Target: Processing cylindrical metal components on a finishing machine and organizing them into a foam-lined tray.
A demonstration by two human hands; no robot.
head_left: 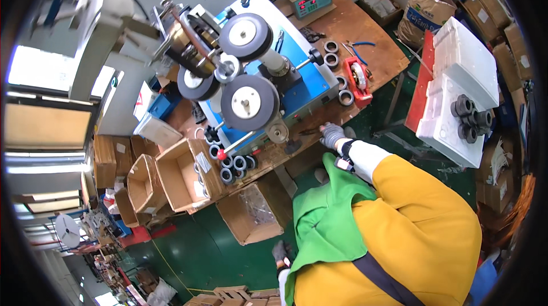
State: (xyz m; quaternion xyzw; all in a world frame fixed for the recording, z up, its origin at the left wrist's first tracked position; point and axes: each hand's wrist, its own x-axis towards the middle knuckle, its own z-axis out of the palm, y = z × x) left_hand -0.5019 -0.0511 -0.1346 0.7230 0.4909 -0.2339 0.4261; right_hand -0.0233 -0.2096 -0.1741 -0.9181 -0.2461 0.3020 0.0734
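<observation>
My right hand (332, 135), in a grey glove, rests at the front edge of the wooden bench with its fingers loosely out. I see nothing in its grip. Just left of its fingertips, a dark hand tool (309, 132) lies on the bench. My left hand (279, 252), also gloved, hangs low beside the green apron (325, 220), nearest to an open cardboard box (251, 237); its fingers look loosely apart and empty. In front stands a blue and white machine (308, 92) with large dark wheels (249, 104).
Dark rings (331, 61), blue-handled pliers (364, 44) and a red tape dispenser (358, 80) lie on the bench (379, 49). More rings (227, 176) stand by cardboard boxes (177, 175) at left. A digital display box (311, 2) sits behind. White foam boxes (448, 109) carry dark rollers (471, 118) at right.
</observation>
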